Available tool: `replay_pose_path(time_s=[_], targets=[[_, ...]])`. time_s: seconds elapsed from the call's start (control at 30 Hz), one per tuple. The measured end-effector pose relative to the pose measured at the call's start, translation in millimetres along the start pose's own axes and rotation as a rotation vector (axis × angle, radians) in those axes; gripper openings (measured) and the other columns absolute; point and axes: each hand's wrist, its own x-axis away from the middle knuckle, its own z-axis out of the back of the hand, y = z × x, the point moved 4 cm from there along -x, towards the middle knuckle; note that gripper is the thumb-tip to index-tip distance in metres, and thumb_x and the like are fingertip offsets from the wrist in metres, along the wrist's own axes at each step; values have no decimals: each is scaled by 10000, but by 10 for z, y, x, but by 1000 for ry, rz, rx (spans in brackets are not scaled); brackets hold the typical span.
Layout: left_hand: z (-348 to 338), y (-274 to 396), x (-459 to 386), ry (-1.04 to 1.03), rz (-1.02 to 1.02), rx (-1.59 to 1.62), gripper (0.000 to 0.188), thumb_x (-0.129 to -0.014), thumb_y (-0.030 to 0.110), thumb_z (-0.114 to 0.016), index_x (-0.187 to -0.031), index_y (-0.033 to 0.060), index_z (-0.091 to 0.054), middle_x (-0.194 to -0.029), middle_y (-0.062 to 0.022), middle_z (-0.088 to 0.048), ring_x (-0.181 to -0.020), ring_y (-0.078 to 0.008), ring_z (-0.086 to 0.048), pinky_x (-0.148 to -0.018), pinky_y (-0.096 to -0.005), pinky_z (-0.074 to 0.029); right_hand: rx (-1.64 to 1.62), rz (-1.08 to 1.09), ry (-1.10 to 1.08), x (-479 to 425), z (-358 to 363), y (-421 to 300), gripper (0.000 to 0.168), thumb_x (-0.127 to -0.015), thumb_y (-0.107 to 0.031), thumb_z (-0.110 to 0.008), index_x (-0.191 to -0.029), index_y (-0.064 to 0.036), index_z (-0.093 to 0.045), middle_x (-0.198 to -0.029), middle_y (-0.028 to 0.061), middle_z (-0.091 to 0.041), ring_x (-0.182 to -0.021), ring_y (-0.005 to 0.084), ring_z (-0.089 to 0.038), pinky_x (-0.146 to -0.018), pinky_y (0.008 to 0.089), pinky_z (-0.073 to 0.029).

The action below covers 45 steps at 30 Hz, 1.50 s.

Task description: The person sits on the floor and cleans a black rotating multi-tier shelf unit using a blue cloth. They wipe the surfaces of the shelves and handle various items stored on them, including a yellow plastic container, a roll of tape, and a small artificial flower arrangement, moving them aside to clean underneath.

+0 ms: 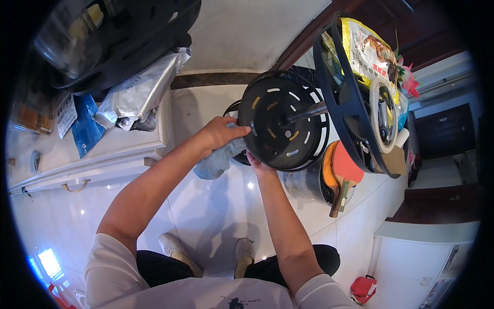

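In front of me is a round black slotted tray (270,139), one tier of a rack with a metal pole (307,113). My left hand (225,133) is at the tray's left rim, its thumb on the edge, with a grey-blue cloth (216,162) bunched under the palm and hanging down. My right hand (261,164) grips the tray's lower rim from beneath; most of its fingers are hidden by the tray. The upper tier (357,116), at the right, holds a yellow and white packet (370,54), a roll of tape (376,135) and other small items.
Two table tennis bats (343,166) stand in a bin (303,183) below the rack. On the left, a white cabinet (127,154) carries a silver foil bag (142,89), a blue packet (87,121) and a black round stand (131,46). A red bag (363,289) lies at lower right.
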Motion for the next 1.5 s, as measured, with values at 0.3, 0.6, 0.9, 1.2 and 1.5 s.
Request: replay_pose_path(time_s=[0.3,0.6,0.9,1.2,1.5], targets=[[-39,71,81,-3,-10,50,391,-739,300,-683,-974,8,-572,-878,-84,-600,-803,-139,-567,-698,-279,-451,-116,121,-165,-119,63,53,424,-804,-373,-546,-1155,-140,-500,-1128,45,-550,-991,179,-554,-804,321,-490],[-61,74,67,-39,-26,56,436,-746,291,-676,-1030,-14,-547,-924,-103,-593,-800,-160,-567,-697,-289,-464,155,41,71,-51,433,92,400,-775,-328,-603,-1137,-203,-486,-1109,6,-546,-985,180,-545,-730,376,-502],[-36,39,62,0,-7,55,530,-715,314,-697,-1062,-51,-533,-979,-132,-590,-836,-166,-566,-733,-270,-442,899,-24,392,225,546,51,621,-759,-404,-626,-1276,-238,-324,-1191,-1,-442,-994,196,-502,-670,417,-506],[30,42,102,19,-14,43,428,-746,279,-672,-1012,-37,-558,-892,-101,-609,-794,-147,-565,-706,-258,-442,1465,-7,-141,1421,-237,-1039,306,-836,-159,-564,-1088,5,-505,-1058,107,-565,-838,175,-617,-645,262,-496],[-67,46,58,9,-1,95,405,-745,274,-672,-992,-26,-559,-879,-97,-606,-768,-144,-567,-693,-260,-448,1656,967,-179,2568,-1591,-2309,64,-704,-37,-584,-734,18,-571,-619,95,-571,-523,163,-547,-501,244,-428]])
